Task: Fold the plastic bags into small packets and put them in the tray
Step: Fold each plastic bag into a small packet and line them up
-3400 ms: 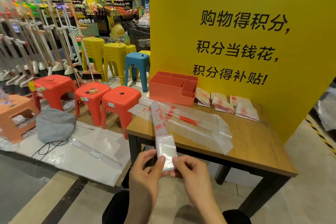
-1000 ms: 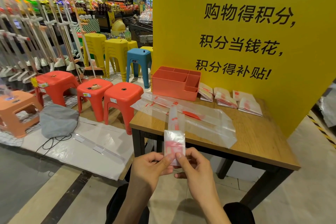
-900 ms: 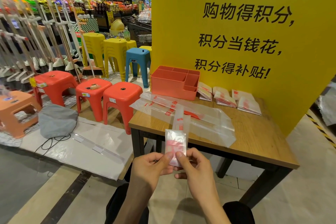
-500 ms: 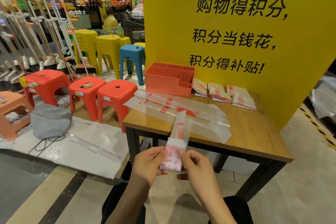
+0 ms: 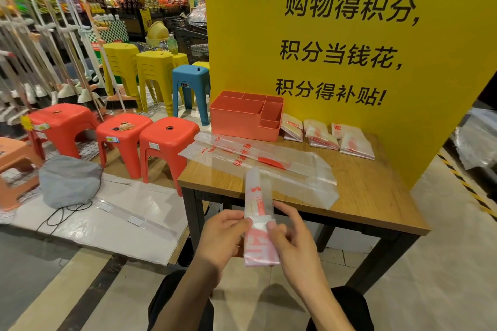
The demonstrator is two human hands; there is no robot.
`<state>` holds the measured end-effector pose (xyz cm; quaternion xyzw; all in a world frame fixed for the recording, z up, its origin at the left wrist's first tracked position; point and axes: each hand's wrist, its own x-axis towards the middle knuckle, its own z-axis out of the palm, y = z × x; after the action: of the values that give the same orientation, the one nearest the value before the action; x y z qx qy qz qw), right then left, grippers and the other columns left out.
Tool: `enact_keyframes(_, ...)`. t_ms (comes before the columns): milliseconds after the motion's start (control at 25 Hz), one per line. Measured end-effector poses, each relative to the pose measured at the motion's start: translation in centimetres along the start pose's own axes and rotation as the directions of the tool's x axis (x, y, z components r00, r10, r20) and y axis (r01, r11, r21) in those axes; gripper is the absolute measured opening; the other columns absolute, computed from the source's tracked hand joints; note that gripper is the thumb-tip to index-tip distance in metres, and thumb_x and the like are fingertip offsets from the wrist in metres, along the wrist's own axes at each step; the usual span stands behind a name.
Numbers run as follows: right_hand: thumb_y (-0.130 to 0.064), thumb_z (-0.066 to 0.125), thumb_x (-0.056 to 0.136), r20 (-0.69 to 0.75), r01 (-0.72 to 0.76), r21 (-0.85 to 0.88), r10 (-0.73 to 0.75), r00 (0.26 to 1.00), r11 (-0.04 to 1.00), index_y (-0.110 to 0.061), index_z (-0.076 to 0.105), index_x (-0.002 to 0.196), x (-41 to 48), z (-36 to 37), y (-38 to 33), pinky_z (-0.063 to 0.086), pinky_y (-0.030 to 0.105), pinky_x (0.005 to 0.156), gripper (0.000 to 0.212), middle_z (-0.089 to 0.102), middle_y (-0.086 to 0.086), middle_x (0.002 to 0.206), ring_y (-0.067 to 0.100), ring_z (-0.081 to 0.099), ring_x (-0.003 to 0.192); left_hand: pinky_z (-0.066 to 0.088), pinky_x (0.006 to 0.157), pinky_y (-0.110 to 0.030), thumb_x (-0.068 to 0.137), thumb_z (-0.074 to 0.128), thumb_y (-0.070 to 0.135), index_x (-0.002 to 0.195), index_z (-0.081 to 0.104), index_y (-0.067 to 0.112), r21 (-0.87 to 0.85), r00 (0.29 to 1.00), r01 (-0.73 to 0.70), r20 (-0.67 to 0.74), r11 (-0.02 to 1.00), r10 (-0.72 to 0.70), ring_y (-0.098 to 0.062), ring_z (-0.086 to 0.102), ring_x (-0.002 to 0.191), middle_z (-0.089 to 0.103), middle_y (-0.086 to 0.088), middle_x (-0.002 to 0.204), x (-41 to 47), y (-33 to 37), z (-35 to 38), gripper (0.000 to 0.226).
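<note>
- The bag point(image 5: 259, 243) has been folded further: its loose tail is shorter and the folded part thicker.
- It is translucent with red print and is held before the desk's point(image 5: 376, 193) near edge, with the tail pointing to 12 o'clock.
- The left hand point(image 5: 223, 235) and right hand point(image 5: 294, 246) pinch it, fingers point(image 5: 271, 225) clamped on the fold from 9 and 3 o'clock.
- The tray point(image 5: 242, 126) stands on the desk at 12 o'clock.
</note>
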<state>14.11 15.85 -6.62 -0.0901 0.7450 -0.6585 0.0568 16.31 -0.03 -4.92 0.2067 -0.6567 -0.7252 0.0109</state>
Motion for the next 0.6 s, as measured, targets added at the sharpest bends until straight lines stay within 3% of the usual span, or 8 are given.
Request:
enact_keyframes(120, -0.016, 0.053, 0.107, 0.116, 0.13, -0.072, -0.121, 0.986, 0.989, -0.042, 0.058, 0.139, 0.1, -1.3, 0.4, 0.061, 0.032, 0.09, 0.041, 0.063, -0.016, 0.134, 0.006, 0.065, 0.117, 0.06, 0.093, -0.055, 0.1, 0.066, 0.012, 0.117, 0.068, 0.011, -0.071, 0.999, 0.023, 0.033, 0.997, -0.021, -0.028, 0.078, 0.094, 0.08, -0.006, 0.099, 0.0, 0.3, 0.1, 0.017)
enact_keyframes(240, -0.017, 0.073, 0.096, 0.168, 0.264, -0.153, -0.238, 0.957, 0.952, -0.034, 0.069, 0.129, 0.6, -2.2, 0.6, 0.055, 0.025, 0.094, 0.038, 0.064, -0.013, 0.127, 0.013, 0.061, 0.121, 0.06, 0.091, -0.057, 0.097, 0.068, 0.008, 0.12, 0.063, 0.012, -0.105, 0.999, 0.008, 0.054, 0.994, -0.003, -0.03, 0.077, 0.094, 0.08, -0.006, 0.098, -0.3, 0.3, 0.3, 0.023)
enact_keyframes(360, -0.017, 0.078, 0.091, 0.134, 0.218, -0.127, -0.201, 0.97, 0.968, -0.032, 0.075, 0.116, 1.0, -2.2, 0.8, 0.057, 0.023, 0.085, 0.03, 0.066, -0.013, 0.119, 0.01, 0.063, 0.116, 0.064, 0.081, -0.049, 0.099, 0.067, 0.012, 0.117, 0.055, 0.02, -0.079, 0.996, -0.072, 0.054, 0.994, 0.076, -0.025, 0.078, 0.093, 0.079, -0.003, 0.102, -0.6, 0.3, 0.5, 0.023)
enact_keyframes(440, -0.011, 0.075, 0.092, 0.106, 0.165, -0.062, -0.158, 0.982, 0.984, -0.03, 0.076, 0.112, 1.0, -1.8, 1.1, 0.062, 0.032, 0.079, 0.028, 0.068, -0.009, 0.117, 0.012, 0.065, 0.112, 0.064, 0.073, -0.041, 0.104, 0.059, 0.016, 0.115, 0.059, 0.018, -0.013, 0.989, -0.132, 0.061, 0.991, 0.133, -0.023, 0.077, 0.092, 0.077, -0.003, 0.107, -0.7, 0.1, 0.5, 0.011)
enact_keyframes(520, -0.009, 0.071, 0.095, 0.062, 0.111, 0.011, -0.111, 0.992, 0.994, -0.028, 0.077, 0.111, 1.0, -1.4, 1.2, 0.064, 0.042, 0.075, 0.026, 0.071, -0.006, 0.112, 0.017, 0.069, 0.104, 0.063, 0.077, -0.041, 0.106, 0.052, 0.008, 0.115, 0.068, 0.014, -0.01, 0.986, -0.131, 0.099, 0.991, 0.131, -0.028, 0.075, 0.093, 0.076, -0.01, 0.109, -0.7, -0.4, 0.2, 0.019)
enact_keyframes(600, -0.016, 0.07, 0.096, 0.029, 0.078, 0.052, -0.079, 0.996, 0.996, -0.025, 0.078, 0.113, 0.9, -1.1, 1.1, 0.064, 0.041, 0.072, 0.02, 0.075, -0.003, 0.107, 0.02, 0.071, 0.097, 0.063, 0.084, -0.038, 0.101, 0.059, 0.002, 0.115, 0.072, 0.012, -0.005, 0.98, -0.131, 0.151, 0.991, 0.13, -0.029, 0.075, 0.099, 0.075, -0.012, 0.111, -0.7, -0.8, -0.1, 0.021)
